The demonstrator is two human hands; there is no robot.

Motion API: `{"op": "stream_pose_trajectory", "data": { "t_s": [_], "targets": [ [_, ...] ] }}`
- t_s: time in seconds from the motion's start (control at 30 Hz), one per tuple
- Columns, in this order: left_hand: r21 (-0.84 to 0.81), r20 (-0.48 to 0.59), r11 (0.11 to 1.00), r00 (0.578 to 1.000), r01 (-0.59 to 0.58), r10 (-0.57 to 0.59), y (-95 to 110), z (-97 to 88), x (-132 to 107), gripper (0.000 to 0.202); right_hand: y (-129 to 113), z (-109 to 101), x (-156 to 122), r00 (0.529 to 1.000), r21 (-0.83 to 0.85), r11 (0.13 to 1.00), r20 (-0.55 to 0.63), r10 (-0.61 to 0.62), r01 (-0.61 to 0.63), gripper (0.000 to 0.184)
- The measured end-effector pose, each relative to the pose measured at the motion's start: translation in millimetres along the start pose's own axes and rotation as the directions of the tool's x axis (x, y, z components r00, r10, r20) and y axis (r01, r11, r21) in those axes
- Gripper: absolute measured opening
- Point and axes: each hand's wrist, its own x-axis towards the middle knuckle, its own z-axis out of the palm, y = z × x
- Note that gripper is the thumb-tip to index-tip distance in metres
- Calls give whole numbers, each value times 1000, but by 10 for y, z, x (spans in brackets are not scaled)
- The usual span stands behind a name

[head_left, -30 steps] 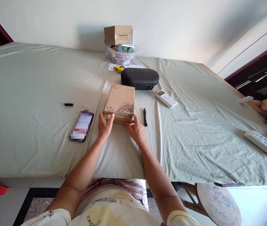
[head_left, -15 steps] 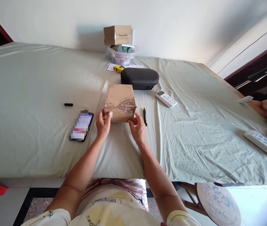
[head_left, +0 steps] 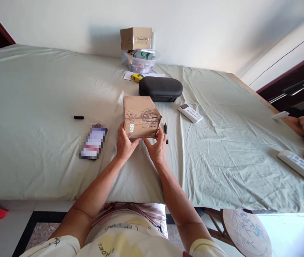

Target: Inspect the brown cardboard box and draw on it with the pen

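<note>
Between my two hands is a brown cardboard box (head_left: 141,110) with dark scribbles on its top and front and a small white patterned label. My left hand (head_left: 125,143) grips the box at its near left corner, thumb along the lower front edge. At the near right corner my right hand (head_left: 155,145) holds it, with the thumb under the front edge and the fingers on the side. A black pen (head_left: 165,132) lies just right of my right hand. The box's underside is hidden.
A blurred phone (head_left: 93,142) and a black pen cap (head_left: 78,117) lie to the left. Behind the box are a black case (head_left: 160,89), a yellow tape measure (head_left: 136,77), and a plastic tub (head_left: 141,65) under another carton (head_left: 136,38). A white device (head_left: 190,113) lies right.
The box has turned and shifted slightly right, so its front label is now uncovered. My left thumb has moved from the front face down to the lower edge.
</note>
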Motion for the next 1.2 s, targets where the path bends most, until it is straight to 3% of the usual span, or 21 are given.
{"op": "stream_pose_trajectory", "data": {
  "t_s": [0.23,0.4,0.53,0.67,0.93,1.2],
  "targets": [
    [-60,23,995,997,76,-74,-54,-24,28,108,-6,-23,25,1000,53,999,9,0,-1,59],
    [-80,95,982,982,172,-164,-17,-101,95,110,-30,-48,59,999,90,996,-19,-28,30,44],
    [-167,123,962,972,218,-199,-6,-166,161,98,-70,-66,73,999,118,992,-25,-34,37,37],
    [-186,73,959,976,214,-204,-50,-184,188,84,-126,-74,60,999,181,983,28,-25,19,34],
    [-62,7,965,967,254,-254,-182,-131,162,100,-180,-80,13,984,214,977,180,-19,-20,28],
    [15,-25,946,946,323,-323,-286,-115,173,88,-255,-26,-67,947,219,975,317,-45,-27,31]
  ]
}}
